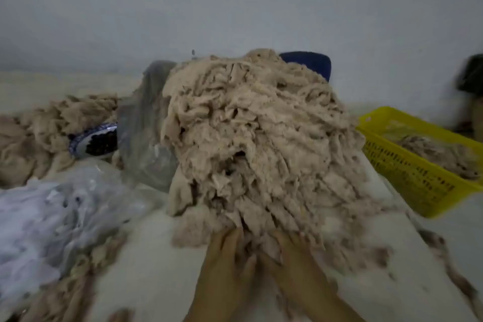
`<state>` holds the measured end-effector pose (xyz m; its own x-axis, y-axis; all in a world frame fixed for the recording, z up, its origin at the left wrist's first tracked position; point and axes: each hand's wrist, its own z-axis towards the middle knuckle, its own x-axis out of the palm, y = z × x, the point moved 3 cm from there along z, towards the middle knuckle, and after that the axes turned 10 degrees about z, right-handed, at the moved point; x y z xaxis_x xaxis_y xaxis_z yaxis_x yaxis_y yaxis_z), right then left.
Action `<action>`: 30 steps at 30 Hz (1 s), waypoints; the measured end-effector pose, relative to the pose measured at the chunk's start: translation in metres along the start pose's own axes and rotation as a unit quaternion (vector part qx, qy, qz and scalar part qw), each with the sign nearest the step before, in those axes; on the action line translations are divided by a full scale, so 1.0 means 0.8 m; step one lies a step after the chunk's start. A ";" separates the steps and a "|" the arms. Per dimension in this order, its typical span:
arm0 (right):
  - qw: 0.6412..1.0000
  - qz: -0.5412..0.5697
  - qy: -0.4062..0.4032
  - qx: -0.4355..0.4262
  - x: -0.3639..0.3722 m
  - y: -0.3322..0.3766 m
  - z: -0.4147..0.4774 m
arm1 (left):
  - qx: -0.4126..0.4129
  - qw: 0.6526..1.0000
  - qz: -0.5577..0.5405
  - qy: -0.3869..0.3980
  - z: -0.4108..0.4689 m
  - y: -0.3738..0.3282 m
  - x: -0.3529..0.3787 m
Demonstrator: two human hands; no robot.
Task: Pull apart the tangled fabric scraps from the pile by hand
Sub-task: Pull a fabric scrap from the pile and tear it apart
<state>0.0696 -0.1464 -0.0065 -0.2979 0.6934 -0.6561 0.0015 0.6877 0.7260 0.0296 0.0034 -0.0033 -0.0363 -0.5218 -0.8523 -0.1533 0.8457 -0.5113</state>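
Observation:
A tall heap of tangled beige fabric scraps [258, 138] fills the middle of the white table. My left hand [227, 253] and my right hand [290, 251] lie side by side at the heap's near foot. The fingers of both dig into the lowest scraps, and their tips are hidden in the fabric. A clump of scraps [264, 246] sits between the two hands. The picture is blurred, so the exact grip is hard to make out.
A yellow perforated basket [407, 178] with some scraps stands at the right. Crumpled clear plastic bags [65, 212] lie at the left, beside a blue-rimmed bowl [94, 138] and a second beige heap [39, 133]. Behind the main heap is a dark blue object [311, 61]. Loose scraps [444, 264] dot the table.

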 end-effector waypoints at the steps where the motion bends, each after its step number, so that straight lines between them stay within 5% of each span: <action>1: 1.000 0.003 -0.006 -0.024 0.008 0.001 0.001 | 0.014 1.000 -0.014 -0.015 0.004 0.003 0.007; 6: 0.949 0.273 -0.134 -0.079 0.013 -0.010 -0.027 | -0.032 0.975 -0.176 -0.131 0.003 0.037 0.006; 9: 0.930 0.287 -0.192 -0.127 -0.007 -0.007 -0.048 | -0.066 0.944 -0.245 -0.210 -0.015 0.053 -0.020; 15: 0.905 0.325 -0.227 -0.155 -0.014 0.017 -0.091 | 0.018 0.967 -0.168 -0.190 -0.055 0.032 -0.041; 17: 0.910 0.292 -0.229 -0.184 -0.001 0.028 -0.107 | 0.002 0.966 -0.251 -0.061 -0.067 0.010 -0.021; 18: 0.914 0.270 -0.221 -0.207 0.009 0.033 -0.116 | -0.028 0.932 -0.358 0.043 -0.072 -0.002 -0.007; 20: 0.920 0.235 -0.186 -0.254 0.029 0.039 -0.131 | -0.093 0.800 -0.565 0.181 -0.076 -0.015 0.012; 22: 0.928 0.168 -0.167 -0.289 0.037 0.037 -0.138 | -0.131 0.712 -0.664 0.188 -0.059 -0.015 0.013; 30: 0.951 0.159 -0.205 -0.169 -0.024 -0.021 -0.092 | -0.117 0.621 -0.775 -0.012 0.006 0.025 -0.032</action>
<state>0.0052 -0.1873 0.0087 0.0632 0.9280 -0.3671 -0.2980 0.3686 0.8805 0.0326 0.0342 0.0081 0.3482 -0.6848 0.6402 -0.1261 -0.7109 -0.6918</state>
